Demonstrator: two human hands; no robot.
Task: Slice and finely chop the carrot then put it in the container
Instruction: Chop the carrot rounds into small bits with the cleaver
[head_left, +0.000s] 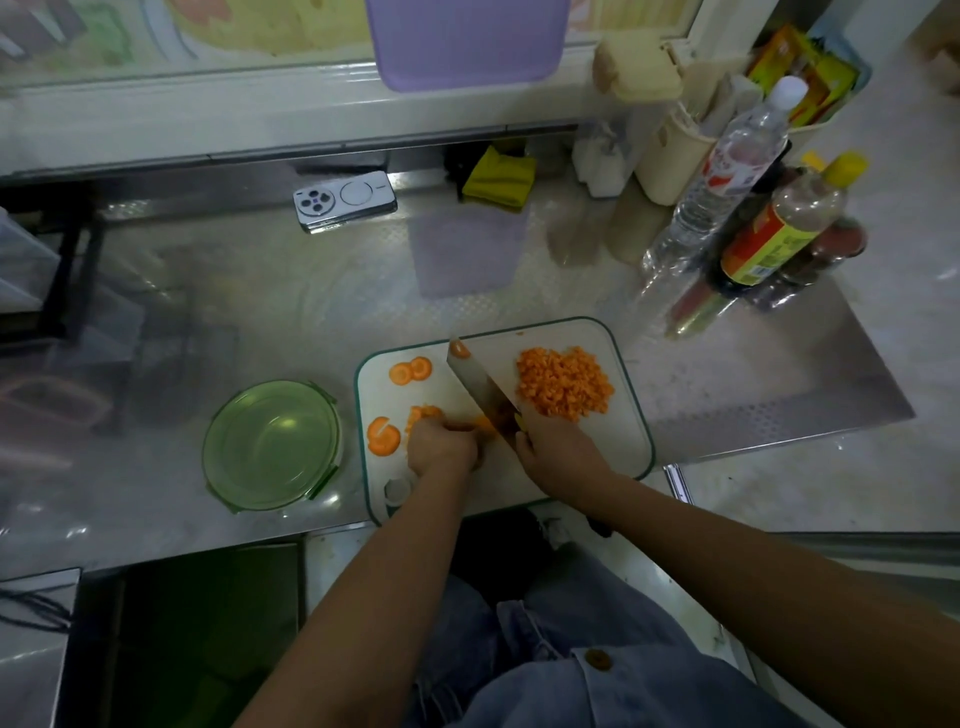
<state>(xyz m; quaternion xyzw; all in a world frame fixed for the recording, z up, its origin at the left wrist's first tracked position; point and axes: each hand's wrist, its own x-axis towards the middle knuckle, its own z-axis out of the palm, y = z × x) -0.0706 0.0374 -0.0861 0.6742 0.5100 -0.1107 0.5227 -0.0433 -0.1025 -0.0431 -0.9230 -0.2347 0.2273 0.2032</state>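
A white cutting board (597, 338) with a green rim lies on the steel counter. A heap of finely chopped carrot (563, 382) sits on its right side. Round carrot slices (410, 370) lie at its upper left, and more slices (383, 435) at its left edge. My left hand (441, 447) presses curled fingers down on a few carrot slices (423, 414) in the middle of the board. My right hand (558, 452) grips the handle of a knife (480, 387), whose blade angles up and left beside my left fingers. A bit of carrot sticks to the blade tip. A round green glass container (271, 444) stands left of the board.
A phone (345, 200) lies at the back of the counter. A yellow cloth (500, 177) sits by the wall. Bottles (769, 228) and a clear water bottle (727, 171) crowd the back right. A purple lid (467, 41) leans on the window ledge. The counter's front edge runs just below the board.
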